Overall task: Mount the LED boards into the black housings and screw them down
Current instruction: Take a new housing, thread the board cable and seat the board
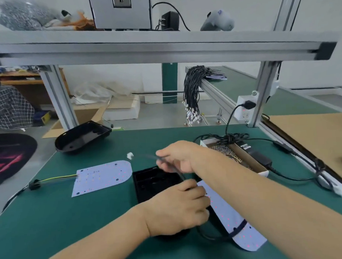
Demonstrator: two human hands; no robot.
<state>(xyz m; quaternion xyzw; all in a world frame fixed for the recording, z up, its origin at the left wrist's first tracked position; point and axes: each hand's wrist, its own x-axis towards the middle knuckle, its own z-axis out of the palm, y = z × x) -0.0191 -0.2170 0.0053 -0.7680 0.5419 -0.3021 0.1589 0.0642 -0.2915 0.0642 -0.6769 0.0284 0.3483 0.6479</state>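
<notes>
Green bench [52, 224] | left hand [176, 210] pinches LED board [230, 221] at black housing [155, 183] | right hand [179, 156] grips cable [168, 163]

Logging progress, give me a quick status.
Right hand pulls a black cable; left hand holds it at the housing. Board not mounted. Nothing blocking.

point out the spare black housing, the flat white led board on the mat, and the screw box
spare black plastic housing [81, 138]: head view, inner floor
flat white LED board [104, 177]: head view, board centre
cardboard screw box [244, 153]: head view, right wall

Glossy black plastic housing [81, 139], matt mat [51, 214]
</notes>
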